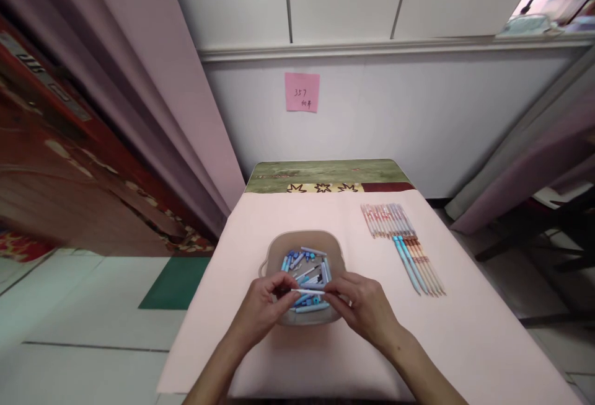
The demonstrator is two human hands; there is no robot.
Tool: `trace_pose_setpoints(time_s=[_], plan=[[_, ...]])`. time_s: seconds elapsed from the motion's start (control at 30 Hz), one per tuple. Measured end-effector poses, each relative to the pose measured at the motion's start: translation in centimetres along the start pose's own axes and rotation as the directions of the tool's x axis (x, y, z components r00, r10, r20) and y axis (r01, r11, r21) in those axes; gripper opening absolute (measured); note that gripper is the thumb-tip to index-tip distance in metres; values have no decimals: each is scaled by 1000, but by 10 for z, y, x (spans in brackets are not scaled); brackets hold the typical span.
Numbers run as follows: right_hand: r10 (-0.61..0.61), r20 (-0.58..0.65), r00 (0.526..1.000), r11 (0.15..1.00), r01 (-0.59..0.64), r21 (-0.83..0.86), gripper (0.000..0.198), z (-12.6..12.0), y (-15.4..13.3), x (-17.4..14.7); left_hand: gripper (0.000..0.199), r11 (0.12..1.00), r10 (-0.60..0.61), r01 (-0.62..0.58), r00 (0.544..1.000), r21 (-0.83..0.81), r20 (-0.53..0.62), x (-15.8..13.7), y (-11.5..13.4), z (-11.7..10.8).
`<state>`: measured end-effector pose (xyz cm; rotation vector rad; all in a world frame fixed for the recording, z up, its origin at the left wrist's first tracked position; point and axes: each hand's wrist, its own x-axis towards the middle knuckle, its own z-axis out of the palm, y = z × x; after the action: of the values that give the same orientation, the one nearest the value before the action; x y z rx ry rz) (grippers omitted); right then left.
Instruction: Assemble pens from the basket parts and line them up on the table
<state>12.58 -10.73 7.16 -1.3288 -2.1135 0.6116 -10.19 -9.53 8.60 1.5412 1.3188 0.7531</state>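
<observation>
My left hand point(274, 296) and my right hand point(356, 299) are both closed, each pinching one end of a slim white pen part point(310, 292). It lies level between the fingertips, above the near half of a beige plastic basin point(304, 237). Loose pen parts fill the basin: light blue barrels point(312, 308), lilac pieces point(297, 261), small blue caps and thin white-and-black rods. My fingers cover some of the pieces near the basin's front. Whether the white part is a refill or a barrel, I cannot tell.
To the right on the pink-covered table point(223, 330) lies a row of patterned pens point(388, 220). Just below it are two blue pens point(407, 265) and several brown-and-cream pens point(425, 265). A pink note point(302, 92) is stuck on the wall behind.
</observation>
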Motion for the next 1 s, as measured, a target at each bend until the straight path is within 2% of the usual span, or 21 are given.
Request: trace_pose_setpoints(time_s=[0.1,0.17,0.23,0.3,0.4,0.47,0.57,0.77,1.0], plan=[[87,-150,985,996,-85,19,19,-11,9,3,23,999,24,-30,981,-30,-192,8,-7,-11],[208,-280,937,978,-195,73,20,-19,18,2,17,993,55,-22,957,117,-284,14,-9,-19],[328,-351,877,944,-287,163,23,-23,26,-2,10,939,88,5,963,344,-255,19,-9,-22],[428,-345,835,894,-335,298,28,-20,32,-8,10,832,84,4,987,555,-134,23,-10,-17],[519,-268,812,794,-342,503,34,-10,39,-16,12,704,12,-23,1000,710,20,29,-13,1],[550,-232,802,743,-343,575,36,-6,42,-19,10,676,-31,-25,998,737,62,32,-16,12],[570,-219,792,718,-350,602,35,-5,46,-20,16,651,-81,-20,992,759,96,37,-21,23],[558,-195,807,710,-342,616,35,-5,48,-21,24,616,-128,19,989,788,76,41,-18,21],[553,-176,814,703,-344,622,31,-3,45,-24,24,634,-93,105,994,766,-60,49,-6,1]])
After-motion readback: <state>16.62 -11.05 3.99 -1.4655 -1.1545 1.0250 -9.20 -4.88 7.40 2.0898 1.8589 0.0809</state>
